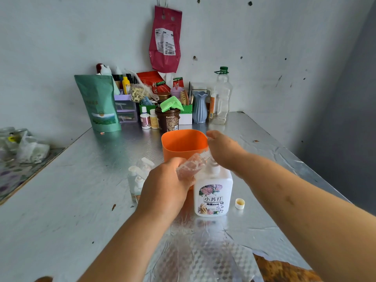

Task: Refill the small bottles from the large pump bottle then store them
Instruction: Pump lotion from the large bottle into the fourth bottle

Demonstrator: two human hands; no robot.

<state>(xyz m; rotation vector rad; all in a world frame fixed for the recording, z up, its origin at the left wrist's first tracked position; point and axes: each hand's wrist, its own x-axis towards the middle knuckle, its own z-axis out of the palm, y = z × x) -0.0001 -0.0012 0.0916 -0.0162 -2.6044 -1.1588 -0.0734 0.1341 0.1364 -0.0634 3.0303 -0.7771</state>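
Observation:
A large white pump bottle with a flower label stands on the foil-covered table. My left hand grips a small clear bottle, tilted with its open neck up against the pump's spout. My right hand rests on top of the pump head, which it hides. Two or three more small bottles with white pump tops stand to the left of my left hand. A small white cap lies to the right of the large bottle.
An orange plastic bin stands just behind the bottles. Against the back wall are a green pouch, a brown tub, a blue vase, a clear jug and assorted containers. A plastic bag lies far left.

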